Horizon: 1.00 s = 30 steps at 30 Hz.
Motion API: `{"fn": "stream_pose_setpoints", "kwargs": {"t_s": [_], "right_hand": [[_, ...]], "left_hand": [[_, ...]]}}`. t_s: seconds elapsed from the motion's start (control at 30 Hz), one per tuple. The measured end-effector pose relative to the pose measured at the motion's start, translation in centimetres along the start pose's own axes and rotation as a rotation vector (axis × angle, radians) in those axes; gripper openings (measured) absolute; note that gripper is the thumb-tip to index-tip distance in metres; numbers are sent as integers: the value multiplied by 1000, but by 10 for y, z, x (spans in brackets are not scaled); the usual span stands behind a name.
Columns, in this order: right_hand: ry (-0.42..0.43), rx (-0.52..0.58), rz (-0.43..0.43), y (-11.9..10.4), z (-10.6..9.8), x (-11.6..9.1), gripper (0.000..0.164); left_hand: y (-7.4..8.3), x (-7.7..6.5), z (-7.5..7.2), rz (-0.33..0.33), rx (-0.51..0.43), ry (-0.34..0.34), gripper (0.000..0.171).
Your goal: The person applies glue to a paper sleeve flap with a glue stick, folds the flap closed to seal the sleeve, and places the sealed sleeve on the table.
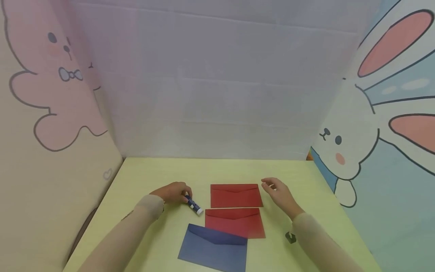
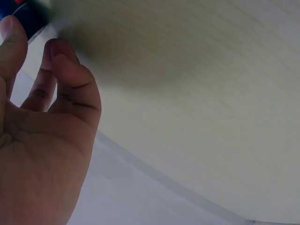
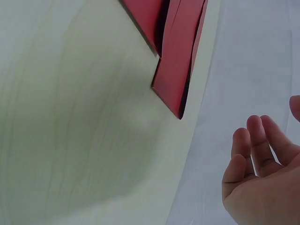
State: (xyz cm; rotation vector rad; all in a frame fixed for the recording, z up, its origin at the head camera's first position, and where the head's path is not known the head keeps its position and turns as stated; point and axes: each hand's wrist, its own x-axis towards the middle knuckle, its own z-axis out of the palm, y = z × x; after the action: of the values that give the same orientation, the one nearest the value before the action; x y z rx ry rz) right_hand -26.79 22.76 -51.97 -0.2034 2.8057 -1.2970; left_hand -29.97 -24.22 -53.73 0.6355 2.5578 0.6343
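My left hand point(image 1: 175, 192) pinches the near end of a glue stick point(image 1: 194, 205), a dark blue tube whose white cap points toward the envelopes. The left wrist view shows only part of the blue tube point(image 2: 29, 18) beside the thumb; the rest is cut off. A red envelope point(image 1: 235, 197) lies flat in the middle of the table, its flap at the far side. Just off that envelope's right edge, my right hand point(image 1: 279, 194) hovers with loosely bent fingers and holds nothing. In the right wrist view this hand point(image 3: 262, 178) is apart from the red envelope point(image 3: 176, 70).
A second red envelope point(image 1: 234, 223) lies nearer, its lower left part covered by a tilted blue envelope point(image 1: 214, 251). Beneath everything is a pale yellow table point(image 1: 149, 170). White cloth point(image 1: 217, 113) closes the back, and printed cloth panels point(image 1: 401, 196) flank both sides.
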Motion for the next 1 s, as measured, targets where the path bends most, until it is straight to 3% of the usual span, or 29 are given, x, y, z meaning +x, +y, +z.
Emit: {"fn": "stream_pose_setpoints", "kwargs": {"t_s": [0.17, 0.33, 0.47, 0.6, 0.8, 1.0], "right_hand": [[-4, 6, 21, 2, 1, -1, 45], [-10, 8, 23, 1, 1, -2, 44], [-2, -13, 11, 6, 0, 0, 43], [33, -94, -47, 17, -4, 3, 40], [64, -211, -92, 34, -13, 4, 43], [45, -373, -134, 43, -24, 6, 52]], "left_hand": [[5, -2, 1, 21, 34, 18, 12], [8, -3, 0, -32, -10, 9, 16], [4, -5, 0, -75, -50, 31, 31], [-6, -10, -3, -84, -32, 135, 36], [-21, -19, -5, -79, 108, 313, 41], [-32, -28, -6, -110, 218, 401, 57]]}}
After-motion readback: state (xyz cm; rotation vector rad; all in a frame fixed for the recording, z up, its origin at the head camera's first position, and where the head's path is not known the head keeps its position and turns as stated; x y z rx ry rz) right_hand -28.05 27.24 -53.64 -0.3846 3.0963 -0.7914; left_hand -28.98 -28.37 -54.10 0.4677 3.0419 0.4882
